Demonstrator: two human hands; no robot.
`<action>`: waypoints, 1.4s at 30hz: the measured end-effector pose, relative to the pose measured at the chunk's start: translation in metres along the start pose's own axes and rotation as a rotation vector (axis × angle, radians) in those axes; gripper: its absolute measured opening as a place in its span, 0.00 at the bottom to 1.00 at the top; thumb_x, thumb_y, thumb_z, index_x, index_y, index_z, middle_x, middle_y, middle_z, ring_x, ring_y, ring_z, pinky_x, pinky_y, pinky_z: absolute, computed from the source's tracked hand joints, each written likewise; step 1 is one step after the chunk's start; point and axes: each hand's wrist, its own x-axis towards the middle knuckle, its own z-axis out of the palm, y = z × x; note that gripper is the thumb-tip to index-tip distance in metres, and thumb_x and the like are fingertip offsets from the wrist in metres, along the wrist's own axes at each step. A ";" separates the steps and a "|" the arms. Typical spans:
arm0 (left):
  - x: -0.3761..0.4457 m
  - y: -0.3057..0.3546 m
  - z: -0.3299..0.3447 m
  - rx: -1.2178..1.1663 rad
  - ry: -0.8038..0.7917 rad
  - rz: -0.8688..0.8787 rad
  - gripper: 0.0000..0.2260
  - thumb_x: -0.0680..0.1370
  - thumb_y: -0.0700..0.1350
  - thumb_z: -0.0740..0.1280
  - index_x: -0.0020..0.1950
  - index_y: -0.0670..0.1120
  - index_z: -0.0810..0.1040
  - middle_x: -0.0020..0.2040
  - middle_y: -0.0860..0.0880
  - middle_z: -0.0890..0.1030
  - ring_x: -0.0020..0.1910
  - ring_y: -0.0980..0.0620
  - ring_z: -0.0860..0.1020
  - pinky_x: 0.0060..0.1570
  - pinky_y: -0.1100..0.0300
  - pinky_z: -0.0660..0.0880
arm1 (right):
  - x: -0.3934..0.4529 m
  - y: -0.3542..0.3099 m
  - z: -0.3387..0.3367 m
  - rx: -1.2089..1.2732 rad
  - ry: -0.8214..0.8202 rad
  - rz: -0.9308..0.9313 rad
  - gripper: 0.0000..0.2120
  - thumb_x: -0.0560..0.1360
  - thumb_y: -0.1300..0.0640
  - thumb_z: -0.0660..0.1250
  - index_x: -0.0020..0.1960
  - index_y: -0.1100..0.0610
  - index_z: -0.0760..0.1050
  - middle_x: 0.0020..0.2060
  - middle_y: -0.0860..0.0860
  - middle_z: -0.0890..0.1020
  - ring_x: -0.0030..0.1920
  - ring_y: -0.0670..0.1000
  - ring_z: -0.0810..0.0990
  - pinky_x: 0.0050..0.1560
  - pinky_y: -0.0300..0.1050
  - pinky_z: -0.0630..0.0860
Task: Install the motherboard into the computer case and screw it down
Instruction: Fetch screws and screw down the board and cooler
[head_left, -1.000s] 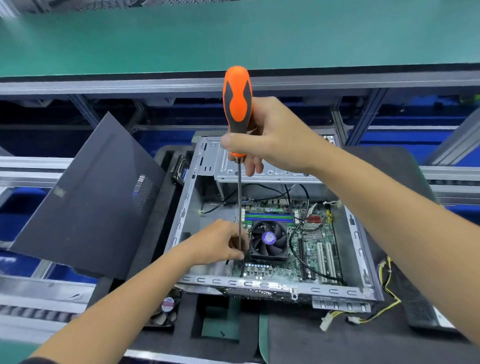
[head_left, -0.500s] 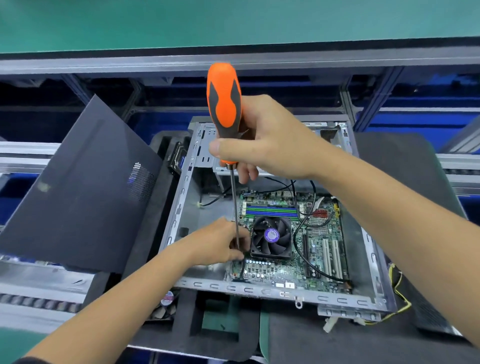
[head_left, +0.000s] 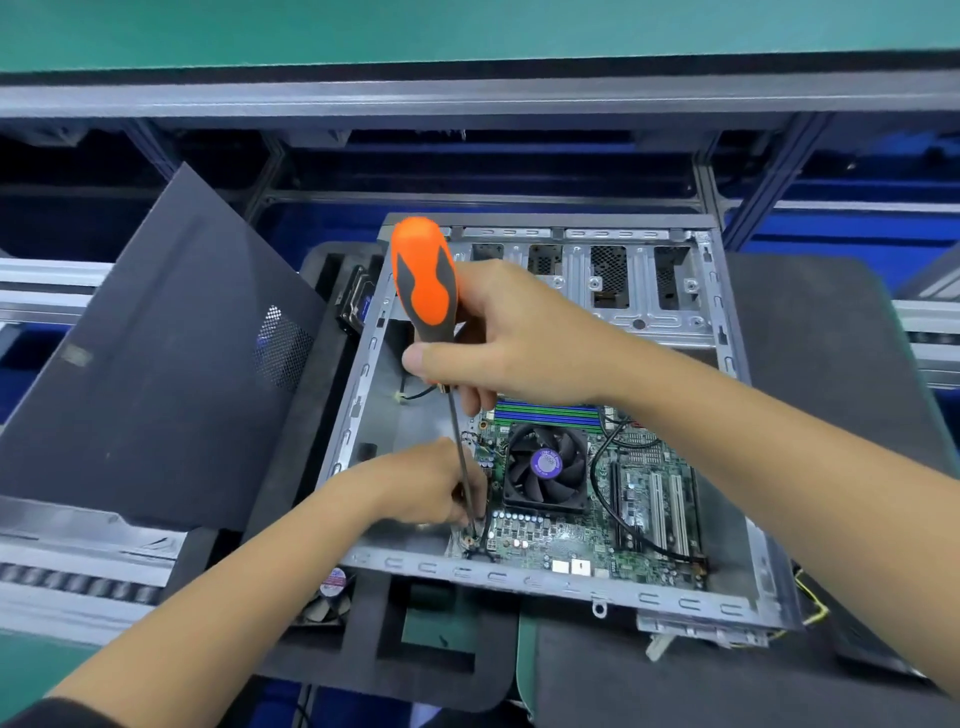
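An open grey computer case (head_left: 358, 395) lies flat with a green motherboard (head_left: 566, 551) inside it, a black CPU fan (head_left: 545, 467) at the board's middle. My right hand (head_left: 509, 338) grips the orange and black handle of a long screwdriver (head_left: 423, 286). Its shaft runs down to a screw (head_left: 470, 540) at the board's near left corner. My left hand (head_left: 431, 483) sits at that corner, fingers pinching the lower shaft just above the tip.
The case's dark side panel (head_left: 156, 374) leans at the left. Black foam padding (head_left: 831, 338) surrounds the case, with a small fan (head_left: 332, 597) in a cutout at the front. Yellow cables (head_left: 815, 608) trail at the right. A metal conveyor frame (head_left: 467, 93) crosses behind.
The view has drawn nearer and tilted down over the case. The screwdriver leans more to the left, its tip staying at the same corner; both hands keep their hold.
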 end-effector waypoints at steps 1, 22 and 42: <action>0.000 0.000 0.000 -0.001 -0.019 -0.002 0.05 0.72 0.42 0.72 0.46 0.50 0.82 0.42 0.56 0.82 0.42 0.60 0.79 0.42 0.67 0.74 | 0.000 0.000 0.001 -0.006 -0.003 0.000 0.08 0.76 0.62 0.66 0.42 0.65 0.69 0.34 0.64 0.79 0.26 0.54 0.81 0.28 0.41 0.75; -0.004 0.004 0.002 0.020 -0.018 -0.028 0.05 0.73 0.46 0.73 0.47 0.48 0.84 0.43 0.53 0.83 0.43 0.55 0.80 0.45 0.60 0.77 | -0.007 -0.002 0.009 -0.007 -0.019 -0.017 0.08 0.76 0.63 0.66 0.45 0.68 0.70 0.36 0.65 0.78 0.28 0.53 0.81 0.29 0.41 0.76; 0.009 -0.004 0.013 0.177 -0.094 0.097 0.07 0.74 0.43 0.71 0.50 0.45 0.84 0.46 0.53 0.84 0.39 0.62 0.77 0.40 0.72 0.69 | -0.008 -0.029 0.012 -0.186 -0.155 -0.035 0.18 0.69 0.56 0.76 0.31 0.55 0.67 0.21 0.42 0.70 0.23 0.44 0.72 0.29 0.29 0.65</action>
